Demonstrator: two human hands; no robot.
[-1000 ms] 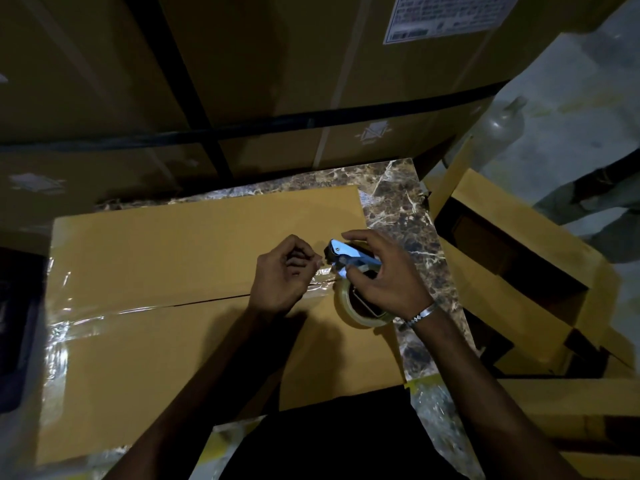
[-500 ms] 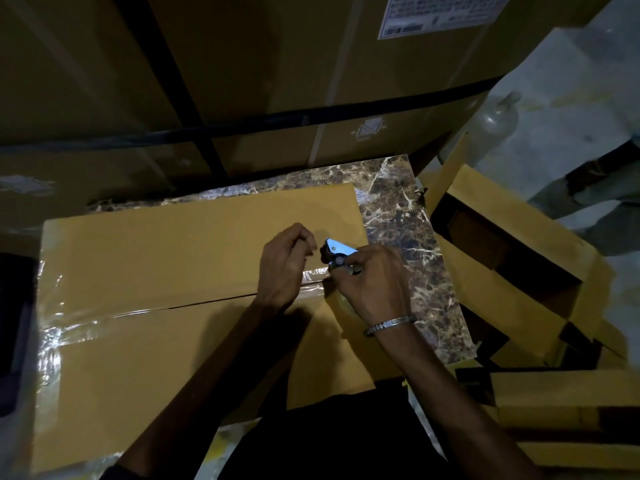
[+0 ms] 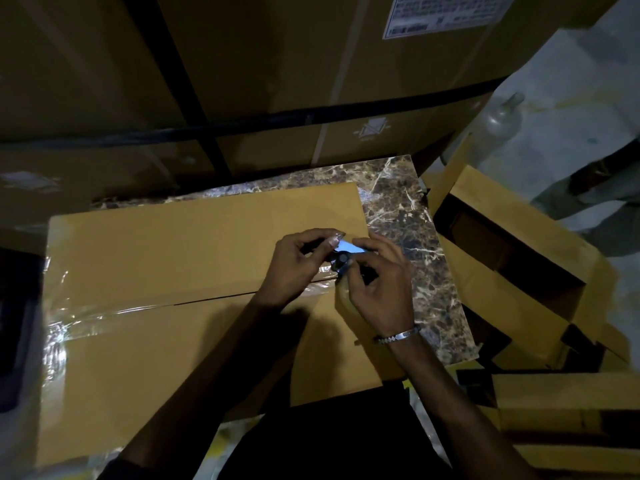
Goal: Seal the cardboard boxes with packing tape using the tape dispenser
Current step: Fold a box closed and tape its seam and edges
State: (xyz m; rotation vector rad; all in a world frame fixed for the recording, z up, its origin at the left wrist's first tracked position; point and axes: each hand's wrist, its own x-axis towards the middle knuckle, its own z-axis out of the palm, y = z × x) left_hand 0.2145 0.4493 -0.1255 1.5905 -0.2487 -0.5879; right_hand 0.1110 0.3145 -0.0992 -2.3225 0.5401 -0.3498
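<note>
A flat tan cardboard box (image 3: 166, 341) lies in front of me, its centre seam covered by clear packing tape (image 3: 104, 311) from the left edge toward the middle. My right hand (image 3: 377, 289) grips a blue tape dispenser (image 3: 346, 254) at the seam's right end; the tape roll is hidden under the hand. My left hand (image 3: 294, 268) sits right beside it, fingers curled and pinching the tape at the dispenser's mouth, pressed onto the box.
The box rests on a brown marble slab (image 3: 408, 223). Large strapped cartons (image 3: 242, 81) rise behind. An open cardboard box (image 3: 512, 258) lies to the right, a clear bottle (image 3: 498, 123) beyond it. Another person's legs (image 3: 609, 181) stand at far right.
Both hands have shifted up and to the right along the seam. The right hand has rolled over the dispenser, hiding the tape roll. The left hand has closed in against the dispenser.
</note>
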